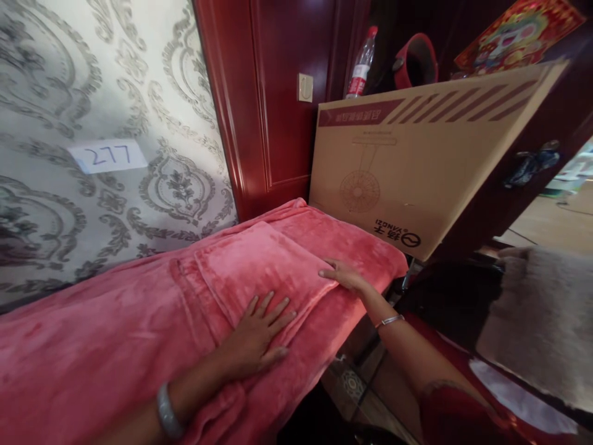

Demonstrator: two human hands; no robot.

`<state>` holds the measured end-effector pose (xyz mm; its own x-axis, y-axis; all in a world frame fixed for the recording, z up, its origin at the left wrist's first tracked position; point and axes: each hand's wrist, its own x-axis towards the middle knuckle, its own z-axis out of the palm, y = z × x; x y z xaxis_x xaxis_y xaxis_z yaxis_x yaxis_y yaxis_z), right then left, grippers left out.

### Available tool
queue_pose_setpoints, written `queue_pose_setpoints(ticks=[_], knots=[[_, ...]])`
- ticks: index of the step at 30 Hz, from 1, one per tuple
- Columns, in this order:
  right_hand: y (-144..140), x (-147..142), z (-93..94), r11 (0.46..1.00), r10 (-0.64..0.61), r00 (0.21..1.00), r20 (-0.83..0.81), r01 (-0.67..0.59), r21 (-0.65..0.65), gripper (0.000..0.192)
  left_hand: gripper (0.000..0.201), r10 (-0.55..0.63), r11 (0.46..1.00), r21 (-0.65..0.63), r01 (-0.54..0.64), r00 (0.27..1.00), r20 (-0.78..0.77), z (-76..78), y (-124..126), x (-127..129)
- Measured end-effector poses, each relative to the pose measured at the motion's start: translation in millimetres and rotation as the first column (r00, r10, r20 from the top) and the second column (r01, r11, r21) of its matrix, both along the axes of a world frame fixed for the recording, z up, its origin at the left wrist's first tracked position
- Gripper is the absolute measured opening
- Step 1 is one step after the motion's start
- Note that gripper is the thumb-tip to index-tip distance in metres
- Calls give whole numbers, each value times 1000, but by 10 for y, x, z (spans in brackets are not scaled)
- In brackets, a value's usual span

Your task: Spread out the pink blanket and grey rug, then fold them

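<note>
A pink plush blanket (259,262) lies folded into a flat, roughly square pad on a surface draped in the same pink plush cloth (83,334). My left hand (257,334), with a grey bangle at its wrist, rests flat on the near part of the folded blanket, fingers spread. At the blanket's right edge, my right hand (343,276) touches the corner with its fingers stretched out. A silver bracelet circles that wrist. Loose pink folds bunch below my left forearm.
A large cardboard fan box (393,161) stands at the right end, with a plastic bottle (362,65) and a red round item (417,62) behind its top edge. Patterned wallpaper bearing a "277" paper (109,156) borders the left. A grey furry cover (537,321) lies at right.
</note>
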<state>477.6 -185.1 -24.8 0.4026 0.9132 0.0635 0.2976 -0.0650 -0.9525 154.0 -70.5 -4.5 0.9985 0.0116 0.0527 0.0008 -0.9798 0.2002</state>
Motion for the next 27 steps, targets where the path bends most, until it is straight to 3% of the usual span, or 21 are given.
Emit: queue_pose_setpoints(ticks=[12,16,19,23,25,27], knots=[[-42,-134,15,985,-166,976,-138,172,34,66,64,3,999,34,0,996,-84,144,-69,-7],[-94,-206,-42,946,-302,885,-355,324,1,74,59,-11,1000,27,13,998,-59,121,-90,-34],[-101,-337,-110,918,-330,792,-514,396,21,72,59,-48,999,-5,48,998,-43,105,-101,-59],[-77,-507,-161,878,-361,737,-572,475,58,67,61,-92,988,-131,86,995,-42,224,-8,-51],[-77,-538,-182,882,-363,742,-564,469,50,61,54,-45,981,-188,42,999,-10,334,132,-21],[-86,-530,-211,892,-342,747,-570,448,52,49,52,116,983,-151,-107,992,56,413,331,8]])
